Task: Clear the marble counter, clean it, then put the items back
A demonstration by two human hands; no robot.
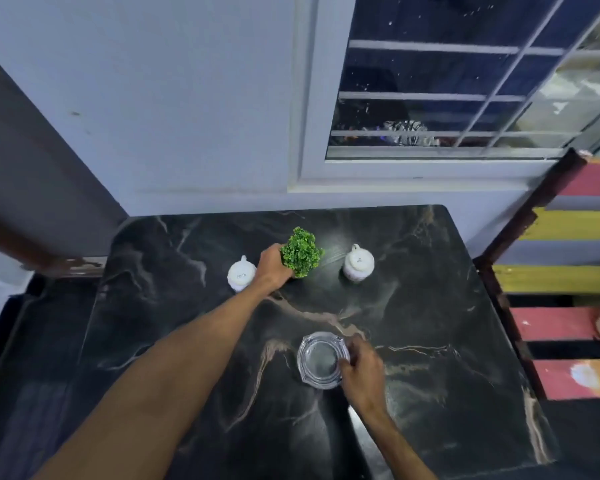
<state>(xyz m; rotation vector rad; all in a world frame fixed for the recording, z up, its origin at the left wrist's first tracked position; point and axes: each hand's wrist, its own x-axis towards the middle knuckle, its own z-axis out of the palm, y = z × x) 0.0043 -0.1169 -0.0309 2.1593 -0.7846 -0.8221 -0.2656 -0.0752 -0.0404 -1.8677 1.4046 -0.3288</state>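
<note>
The black marble counter (430, 306) with pale veins fills the middle of the head view. A small green potted plant (301, 252) stands near its far side, and my left hand (273, 266) grips the plant's base from the left; the pot itself is hidden by the leaves and my fingers. A clear glass ashtray (321, 358) lies nearer to me, and my right hand (359, 367) holds its right rim with curled fingers. Two white ceramic jars flank the plant: one (240, 273) at the left, close to my left wrist, and one (358, 263) at the right.
A pale wall (170, 116) and a barred window (447, 91) rise behind the counter. A bench of red, yellow and grey slats (561, 278) stands against the counter's right edge. Dark floor lies to the left of the counter.
</note>
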